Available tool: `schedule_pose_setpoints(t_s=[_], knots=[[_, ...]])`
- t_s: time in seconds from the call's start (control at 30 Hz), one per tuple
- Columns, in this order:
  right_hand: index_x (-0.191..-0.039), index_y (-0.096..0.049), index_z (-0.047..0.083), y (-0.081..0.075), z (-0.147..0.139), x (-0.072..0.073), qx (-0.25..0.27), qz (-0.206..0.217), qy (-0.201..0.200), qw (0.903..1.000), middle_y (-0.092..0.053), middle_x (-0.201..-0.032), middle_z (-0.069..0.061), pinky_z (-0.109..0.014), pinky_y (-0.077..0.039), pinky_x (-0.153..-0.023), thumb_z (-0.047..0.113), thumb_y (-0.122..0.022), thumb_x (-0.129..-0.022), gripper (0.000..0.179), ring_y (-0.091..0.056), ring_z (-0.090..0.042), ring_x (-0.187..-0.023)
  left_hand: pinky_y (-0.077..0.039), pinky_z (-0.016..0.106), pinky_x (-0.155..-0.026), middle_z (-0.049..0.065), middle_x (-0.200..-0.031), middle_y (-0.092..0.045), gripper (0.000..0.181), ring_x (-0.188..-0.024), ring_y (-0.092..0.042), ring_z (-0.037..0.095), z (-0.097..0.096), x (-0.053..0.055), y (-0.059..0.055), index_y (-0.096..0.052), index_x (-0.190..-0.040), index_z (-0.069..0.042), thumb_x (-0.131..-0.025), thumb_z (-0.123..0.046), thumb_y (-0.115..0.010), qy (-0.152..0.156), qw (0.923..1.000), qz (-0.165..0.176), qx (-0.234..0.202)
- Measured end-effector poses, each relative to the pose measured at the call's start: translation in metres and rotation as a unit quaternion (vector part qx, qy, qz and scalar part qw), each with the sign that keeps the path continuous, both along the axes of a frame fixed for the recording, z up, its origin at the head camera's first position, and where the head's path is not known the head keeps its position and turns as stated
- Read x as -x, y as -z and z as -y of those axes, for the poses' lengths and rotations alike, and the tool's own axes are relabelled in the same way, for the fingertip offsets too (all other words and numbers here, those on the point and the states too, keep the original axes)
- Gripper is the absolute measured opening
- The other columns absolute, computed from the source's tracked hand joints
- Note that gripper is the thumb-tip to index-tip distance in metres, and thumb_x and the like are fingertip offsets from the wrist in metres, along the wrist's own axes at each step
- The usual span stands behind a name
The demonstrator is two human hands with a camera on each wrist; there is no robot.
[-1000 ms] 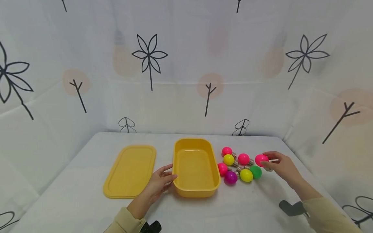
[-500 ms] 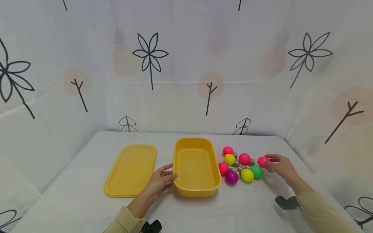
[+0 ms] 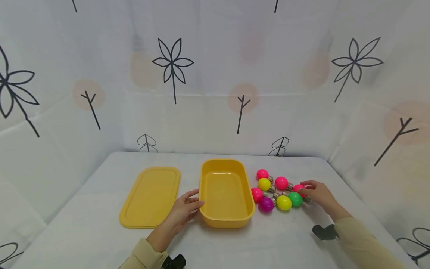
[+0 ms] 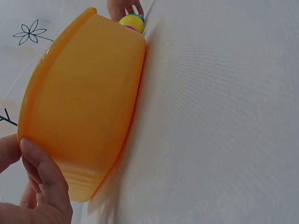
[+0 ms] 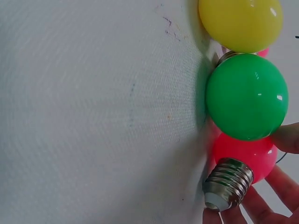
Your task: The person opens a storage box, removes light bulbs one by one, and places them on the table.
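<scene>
With thumb and fingers my left hand (image 3: 183, 211) grips the left rim of a yellow plastic container (image 3: 226, 198), which has nothing inside. In the left wrist view the thumb lies against the container's outer wall (image 4: 88, 88). At the right of the bulb group, my right hand (image 3: 319, 194) holds a pink light bulb (image 3: 298, 189) low at the table, its screw base (image 5: 227, 184) pointing toward the near side. A green bulb (image 5: 247, 96) sits right against it. Near these lie a yellow bulb (image 3: 283, 203), a purple bulb (image 3: 266, 205) and another pink bulb (image 3: 281, 183).
Left of the container lies a flat yellow lid (image 3: 151, 198) on the white table (image 3: 215, 248). Further bulbs, pink (image 3: 257, 195) and yellow (image 3: 264, 184), lie close to the container's right side. A patterned white curtain (image 3: 208, 123) stands behind the table.
My right hand has moved left and down with the pink bulb, bringing it beside the green one. The left hand and container have stayed put.
</scene>
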State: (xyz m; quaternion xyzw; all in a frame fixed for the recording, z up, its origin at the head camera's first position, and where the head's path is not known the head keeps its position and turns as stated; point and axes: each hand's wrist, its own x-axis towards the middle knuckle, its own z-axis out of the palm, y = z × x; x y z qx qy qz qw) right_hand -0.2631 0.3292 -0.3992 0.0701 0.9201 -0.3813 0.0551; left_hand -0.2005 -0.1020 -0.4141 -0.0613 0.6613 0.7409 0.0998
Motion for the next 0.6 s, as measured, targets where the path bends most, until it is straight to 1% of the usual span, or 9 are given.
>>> schedule_pose_setpoints(t_s=[0.2, 0.37, 0.5, 0.6], knots=[[-0.127, -0.041, -0.013, 0.003, -0.002, 0.002, -0.007, 0.0, -0.015, 0.9999, -0.042, -0.119, -0.038, -0.054, -0.043, -0.086, 0.03, -0.057, -0.089, 0.06, -0.044, -0.047, -0.103, -0.052, 0.031, -0.077, 0.012, -0.104, -0.053, 0.064, -0.079, -0.056, 0.018, 0.0, -0.001, -0.001, -0.045, -0.135, -0.004, -0.079, -0.02, -0.075, -0.001, 1.0, 0.002, 0.003], [-0.128, -0.041, -0.011, 0.001, -0.006, 0.003, -0.029, -0.001, -0.025, 0.9993, -0.042, -0.12, -0.037, -0.053, -0.045, -0.084, 0.034, -0.056, -0.089, 0.061, -0.045, -0.046, -0.103, -0.052, 0.031, -0.077, 0.011, -0.104, -0.053, 0.064, -0.079, -0.057, 0.017, 0.0, -0.001, 0.0, -0.045, -0.135, -0.004, -0.08, -0.019, -0.074, 0.001, 1.0, 0.0, 0.003], [-0.129, -0.041, -0.01, -0.002, -0.01, 0.002, -0.044, -0.009, -0.024, 0.9987, -0.04, -0.121, -0.037, -0.055, -0.045, -0.082, 0.038, -0.056, -0.089, 0.064, -0.042, -0.048, -0.104, -0.051, 0.032, -0.079, 0.011, -0.105, -0.054, 0.064, -0.081, -0.058, 0.018, 0.003, -0.001, 0.003, -0.043, -0.136, -0.004, -0.081, -0.021, -0.073, 0.015, 0.9999, -0.003, 0.0], [-0.129, -0.041, -0.007, -0.002, -0.014, 0.004, -0.05, -0.022, -0.012, 0.9984, -0.041, -0.122, -0.035, -0.051, -0.048, -0.076, 0.043, -0.059, -0.087, 0.067, -0.041, -0.048, -0.105, -0.051, 0.033, -0.08, 0.012, -0.108, -0.055, 0.063, -0.084, -0.058, 0.019, 0.009, -0.002, 0.005, -0.041, -0.137, -0.004, -0.086, -0.025, -0.068, 0.025, 0.9996, -0.003, 0.011]])
